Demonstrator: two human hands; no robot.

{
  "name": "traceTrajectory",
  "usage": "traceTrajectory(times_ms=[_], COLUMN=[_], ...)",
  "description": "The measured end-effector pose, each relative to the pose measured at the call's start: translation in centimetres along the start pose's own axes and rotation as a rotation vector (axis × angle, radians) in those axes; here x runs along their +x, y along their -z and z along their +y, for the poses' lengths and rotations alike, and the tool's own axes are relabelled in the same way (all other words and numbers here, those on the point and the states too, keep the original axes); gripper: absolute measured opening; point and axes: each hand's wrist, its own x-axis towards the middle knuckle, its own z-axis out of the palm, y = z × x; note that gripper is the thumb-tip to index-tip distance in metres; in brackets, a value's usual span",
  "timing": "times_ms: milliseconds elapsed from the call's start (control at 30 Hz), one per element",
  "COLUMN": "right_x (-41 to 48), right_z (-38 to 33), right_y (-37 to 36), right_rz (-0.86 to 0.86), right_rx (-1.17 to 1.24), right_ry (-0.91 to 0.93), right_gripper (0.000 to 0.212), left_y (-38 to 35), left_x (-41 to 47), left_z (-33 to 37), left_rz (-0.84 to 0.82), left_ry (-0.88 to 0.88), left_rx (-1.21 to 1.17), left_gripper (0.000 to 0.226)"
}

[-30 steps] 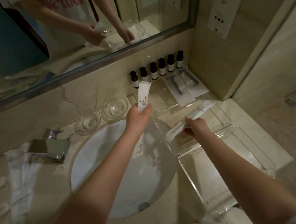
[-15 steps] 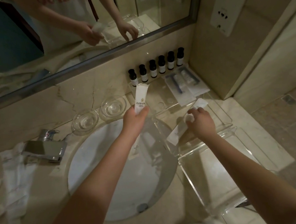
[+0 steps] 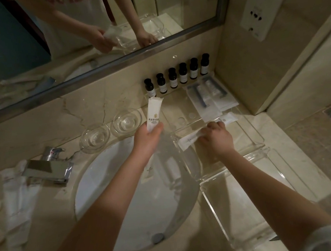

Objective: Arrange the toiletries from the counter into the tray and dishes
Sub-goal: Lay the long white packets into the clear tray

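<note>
Worktop (image 3: pixel 277 122): marble, bearing the clear tray (image 3: pixel 260 146) beside the basin (image 3: pixel 114 191).
Right hand (image 3: pixel 217 138): fingers curled on a long packet (image 3: pixel 189 140), low in the tray.
Left hand (image 3: pixel 148 141): grips a white sachet (image 3: pixel 154 114) upright, over the basin's rim.
Doing it well: lay the packet flat, parallel to the tray's wall, before releasing.

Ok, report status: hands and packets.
Left hand grips white sachet upright. Right hand holds long packet flat on clear tray. Razor packs lie just behind it.
</note>
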Motion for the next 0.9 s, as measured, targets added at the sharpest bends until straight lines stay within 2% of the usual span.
traceTrajectory(times_ms=[233, 367, 433, 533, 600, 667, 733, 800, 833, 900], right_x=[0.5, -0.6, -1.6, -3.0, -3.5, -3.6, -3.6, -3.6, -3.6, -3.5], right_z=[-0.6, -0.5, -1.3, -3.3, -4.3, -4.4, -4.0, -3.5, -3.2, -2.5], right_y=[-0.6, -0.8, -0.3, 1.7, 4.5, 7.8, 10.4, 11.7, 11.9, 11.7], right_rz=[0.071, 0.194, 0.193, 0.204, 0.278, 0.251, 0.149, 0.079, 0.074, 0.118], right_rx=[0.014, 0.029, 0.206, 0.604, 0.812, 0.992, 1.1, 1.143, 1.15, 1.134], right_ry=[0.001, 0.087, 0.128, 0.056, 0.001, 0.013, 0.078, 0.117, 0.109, 0.051], right_gripper=[0.027, 0.025, 0.025, 0.021, 0.022, 0.027, 0.028, 0.017, 0.011, 0.017], left_y=[0.3, 0.7, 0.8, 0.5, 0.0, -0.8, -1.7, -2.9, -3.5, -4.7], left_x=[0.1, -0.3, -0.5, -1.0, -1.2, -1.6, -2.0, -2.5, -2.7, -3.2], left_z=[-0.3, 0.3, 1.0, 2.4, 3.3, 3.9, 4.1, 4.2, 4.3, 4.0], left_rz=[-0.031, -0.048, -0.071, -0.154, -0.261, -0.376, -0.481, -0.576, -0.614, -0.658], left_ry=[0.014, -0.008, -0.04, -0.076, -0.076, -0.064, -0.059, -0.056, -0.057, -0.065], left_rx=[-0.059, -0.089, -0.071, -0.051, 0.03, 0.171, 0.265, 0.317, 0.336, 0.342], left_gripper=[0.022, 0.016, 0.018, 0.022, 0.023, 0.021, 0.024, 0.025, 0.024, 0.016])
